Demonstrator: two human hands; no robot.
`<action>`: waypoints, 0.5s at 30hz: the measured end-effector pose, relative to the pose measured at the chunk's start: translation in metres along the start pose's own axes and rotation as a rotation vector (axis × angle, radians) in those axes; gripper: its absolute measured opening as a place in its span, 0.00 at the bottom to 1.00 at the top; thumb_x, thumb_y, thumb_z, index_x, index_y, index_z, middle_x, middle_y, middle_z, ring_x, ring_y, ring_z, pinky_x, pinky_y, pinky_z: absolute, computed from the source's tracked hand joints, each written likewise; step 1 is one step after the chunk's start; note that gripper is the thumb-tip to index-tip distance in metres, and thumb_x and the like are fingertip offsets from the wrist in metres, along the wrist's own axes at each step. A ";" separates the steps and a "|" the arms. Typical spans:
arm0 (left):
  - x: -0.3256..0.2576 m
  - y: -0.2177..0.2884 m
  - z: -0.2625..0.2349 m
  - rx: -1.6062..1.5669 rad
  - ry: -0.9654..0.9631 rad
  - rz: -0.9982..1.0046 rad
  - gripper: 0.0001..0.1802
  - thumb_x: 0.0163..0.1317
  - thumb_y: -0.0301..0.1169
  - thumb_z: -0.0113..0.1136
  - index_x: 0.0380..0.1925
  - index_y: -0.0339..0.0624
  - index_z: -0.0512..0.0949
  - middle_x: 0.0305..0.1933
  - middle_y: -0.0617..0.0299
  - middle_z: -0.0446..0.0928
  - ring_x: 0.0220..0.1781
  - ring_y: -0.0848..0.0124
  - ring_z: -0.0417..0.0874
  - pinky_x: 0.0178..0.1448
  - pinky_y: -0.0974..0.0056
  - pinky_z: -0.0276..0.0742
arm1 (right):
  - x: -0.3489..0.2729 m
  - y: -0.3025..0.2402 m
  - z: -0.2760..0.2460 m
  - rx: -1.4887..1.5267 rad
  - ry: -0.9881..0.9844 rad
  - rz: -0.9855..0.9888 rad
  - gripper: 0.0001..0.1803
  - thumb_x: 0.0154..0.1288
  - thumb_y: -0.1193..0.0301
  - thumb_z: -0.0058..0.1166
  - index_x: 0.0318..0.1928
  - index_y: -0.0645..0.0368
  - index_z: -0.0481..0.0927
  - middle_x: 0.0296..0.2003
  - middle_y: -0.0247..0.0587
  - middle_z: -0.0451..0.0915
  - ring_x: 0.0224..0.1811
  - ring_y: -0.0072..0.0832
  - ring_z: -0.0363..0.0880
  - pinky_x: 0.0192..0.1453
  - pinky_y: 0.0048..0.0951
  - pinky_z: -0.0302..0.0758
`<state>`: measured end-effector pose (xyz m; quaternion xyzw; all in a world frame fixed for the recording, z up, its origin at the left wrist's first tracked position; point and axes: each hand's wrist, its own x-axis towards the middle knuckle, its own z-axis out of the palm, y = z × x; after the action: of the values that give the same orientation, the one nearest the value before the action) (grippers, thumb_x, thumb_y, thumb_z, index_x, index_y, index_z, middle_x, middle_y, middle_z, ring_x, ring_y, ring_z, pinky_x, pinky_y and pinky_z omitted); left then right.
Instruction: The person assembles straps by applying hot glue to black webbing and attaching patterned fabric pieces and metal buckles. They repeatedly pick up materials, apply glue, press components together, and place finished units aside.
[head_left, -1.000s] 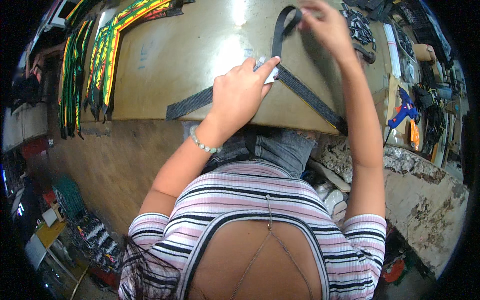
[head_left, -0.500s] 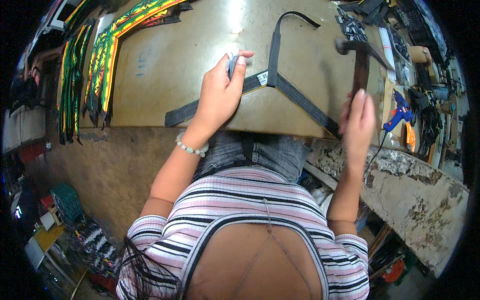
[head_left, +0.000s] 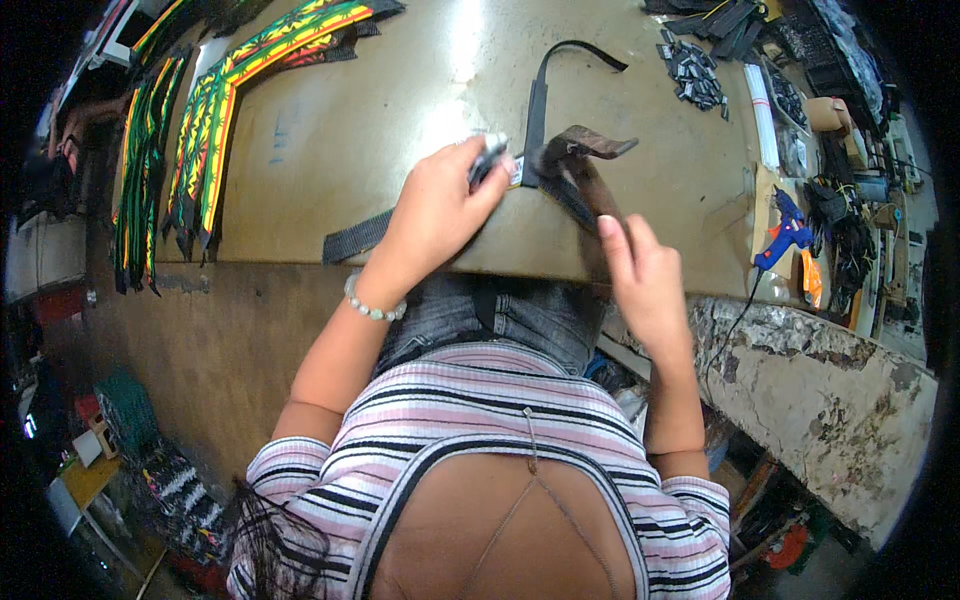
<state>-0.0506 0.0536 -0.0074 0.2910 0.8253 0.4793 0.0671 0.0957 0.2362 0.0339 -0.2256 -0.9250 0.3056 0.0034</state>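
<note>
My right hand (head_left: pixel 645 275) grips a hammer (head_left: pixel 598 190) by its handle, with the rusty head over the right branch of a black webbing strap. The strap (head_left: pixel 536 125) lies on the table in a Y shape, its thin curled tail pointing away from me. A white label (head_left: pixel 517 172) shows near the join. Over the strap's left branch (head_left: pixel 355 237), my left hand (head_left: pixel 435 205) is closed in a pinch around a small grey metallic piece (head_left: pixel 488 162). Fingers and blur hide its shape, so its kind is unclear.
Red, yellow and green patterned straps (head_left: pixel 215 140) hang over the table's left side. To the right lie a blue glue gun (head_left: pixel 787 232) with a cord, an orange piece (head_left: pixel 811 278), white sticks (head_left: pixel 761 115) and a pile of small black pieces (head_left: pixel 692 75).
The hammer has swung left and down from the right side to the strap's join. My left hand keeps the small grey piece and has shifted slightly; the strap lies slightly further left in view.
</note>
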 end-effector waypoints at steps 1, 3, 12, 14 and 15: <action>-0.001 0.001 -0.003 0.064 -0.040 0.075 0.20 0.63 0.39 0.64 0.49 0.36 0.80 0.37 0.38 0.81 0.38 0.46 0.83 0.44 0.52 0.78 | 0.002 0.007 -0.003 -0.008 0.092 0.022 0.23 0.74 0.53 0.49 0.39 0.64 0.76 0.26 0.65 0.78 0.32 0.64 0.79 0.34 0.53 0.73; -0.003 0.004 -0.005 0.167 -0.114 0.010 0.25 0.56 0.42 0.71 0.46 0.34 0.82 0.39 0.41 0.81 0.41 0.48 0.84 0.48 0.54 0.79 | 0.011 0.023 -0.009 -0.097 0.199 0.061 0.23 0.74 0.52 0.50 0.39 0.63 0.77 0.28 0.62 0.80 0.33 0.61 0.80 0.35 0.51 0.75; -0.013 0.030 -0.009 0.135 0.041 0.137 0.18 0.53 0.34 0.74 0.42 0.39 0.82 0.36 0.49 0.82 0.38 0.54 0.85 0.42 0.58 0.80 | 0.044 0.005 -0.005 -0.087 0.345 -0.420 0.13 0.69 0.64 0.56 0.45 0.62 0.83 0.42 0.50 0.82 0.48 0.47 0.78 0.55 0.44 0.72; -0.011 0.041 -0.016 0.138 0.040 0.158 0.18 0.54 0.32 0.74 0.44 0.39 0.82 0.37 0.51 0.82 0.37 0.57 0.85 0.42 0.60 0.80 | 0.061 -0.015 -0.004 0.484 -0.184 -0.232 0.14 0.72 0.63 0.56 0.40 0.64 0.82 0.33 0.41 0.83 0.35 0.31 0.81 0.43 0.31 0.76; -0.008 0.049 -0.020 0.141 0.069 0.167 0.18 0.54 0.31 0.74 0.44 0.38 0.82 0.37 0.52 0.83 0.36 0.60 0.85 0.42 0.61 0.80 | 0.075 -0.023 -0.009 0.765 -0.483 -0.092 0.14 0.72 0.63 0.57 0.39 0.64 0.82 0.31 0.37 0.83 0.32 0.23 0.81 0.39 0.25 0.76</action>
<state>-0.0316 0.0519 0.0424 0.3461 0.8317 0.4336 -0.0224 0.0199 0.2566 0.0438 -0.0893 -0.7289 0.6689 -0.1156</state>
